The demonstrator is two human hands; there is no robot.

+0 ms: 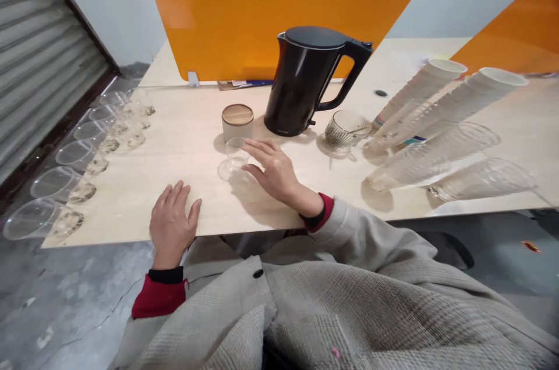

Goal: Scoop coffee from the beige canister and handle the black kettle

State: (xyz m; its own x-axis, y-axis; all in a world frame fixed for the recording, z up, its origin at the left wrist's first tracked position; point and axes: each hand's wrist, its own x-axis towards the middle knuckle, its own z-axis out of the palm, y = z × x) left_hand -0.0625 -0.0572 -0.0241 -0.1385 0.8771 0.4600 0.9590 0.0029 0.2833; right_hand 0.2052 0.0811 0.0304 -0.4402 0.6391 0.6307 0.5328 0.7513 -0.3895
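My left hand [173, 219] rests flat on the table near its front edge, fingers stretched out, holding nothing. My right hand [279, 175] reaches over the middle of the table with fingers extended and thumb apart. Its fingertips are at the right side of a small clear cup [236, 153]; whether they touch it I cannot tell. Just behind that cup stands a pale canister [237, 125] with a wooden lid. A black electric kettle [297, 81] is beyond my right hand. To the kettle's right is a ribbed glass bowl [346, 128] with a thin utensil in it.
Along the table's left edge stand several clear plastic cups [56, 182] with dark bits at their bottoms. Tall stacks of white paper cups [419, 90] and clear plastic cups [437, 154] stand on the right. An orange divider [218, 26] rises behind the kettle.
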